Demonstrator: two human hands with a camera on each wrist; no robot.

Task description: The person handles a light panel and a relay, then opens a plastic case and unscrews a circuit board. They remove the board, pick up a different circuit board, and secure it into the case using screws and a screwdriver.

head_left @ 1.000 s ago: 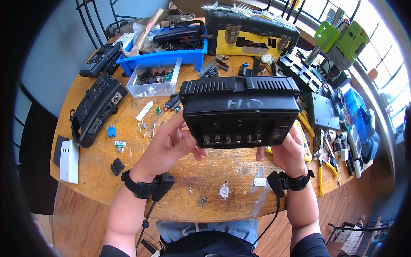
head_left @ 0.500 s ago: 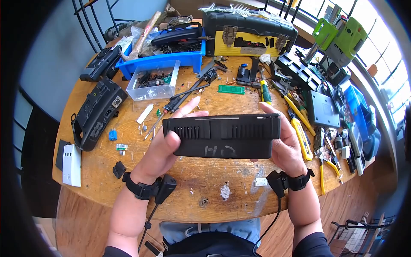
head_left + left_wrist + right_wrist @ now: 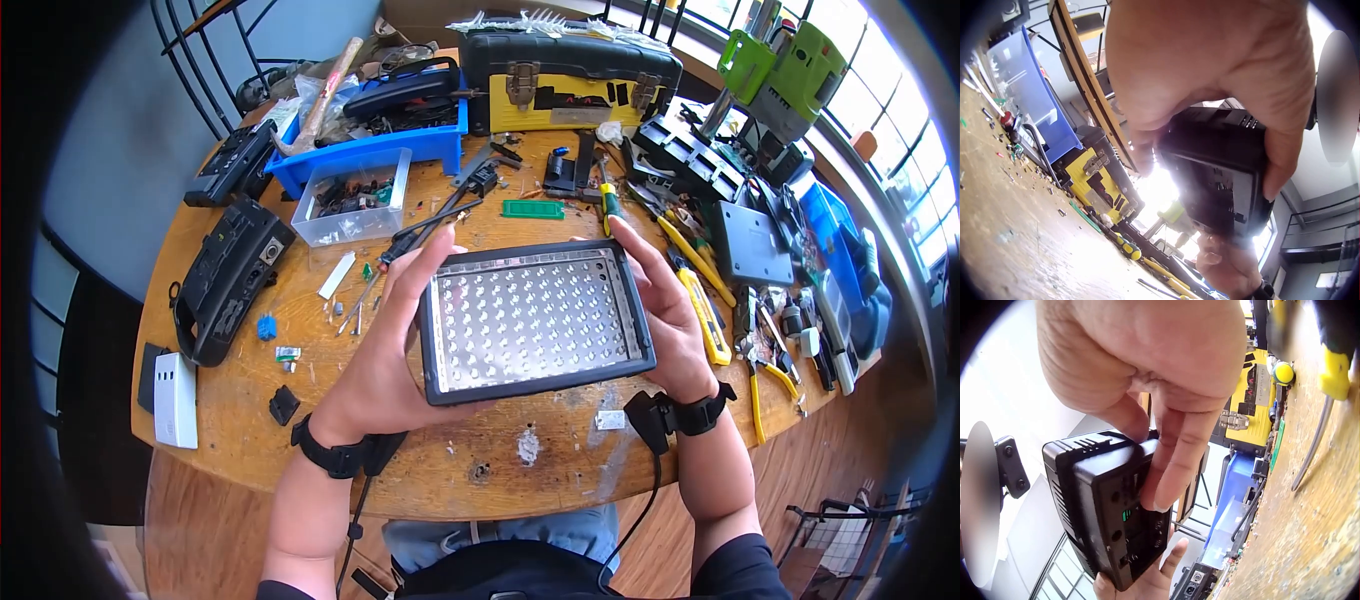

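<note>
A black LED light panel [image 3: 540,325] is held above the wooden table, its grid of small clear LEDs facing the head camera. My left hand [image 3: 372,375] grips its left side, thumb along the edge and fingers behind the housing. On the other side, my right hand [image 3: 678,345] holds the right edge, thumb at the upper corner. The left wrist view shows the dark back of the light panel [image 3: 1216,153] between the thumb and fingers. Vent slots and a recessed back show on the light panel [image 3: 1100,500] in the right wrist view, with fingertips over the recess.
Behind stand a blue bin [image 3: 430,150] with a hammer [image 3: 325,95], a clear box [image 3: 345,225] of small parts and a yellow-black toolbox [image 3: 560,95]. A yellow utility knife [image 3: 708,325] and pliers [image 3: 757,395] lie at right, a black device [image 3: 235,280] at left.
The light panel has been turned over: its back with metal contacts showed first, then its vented edge, and now its LED face. Both hands stayed on it and shifted their hold.
</note>
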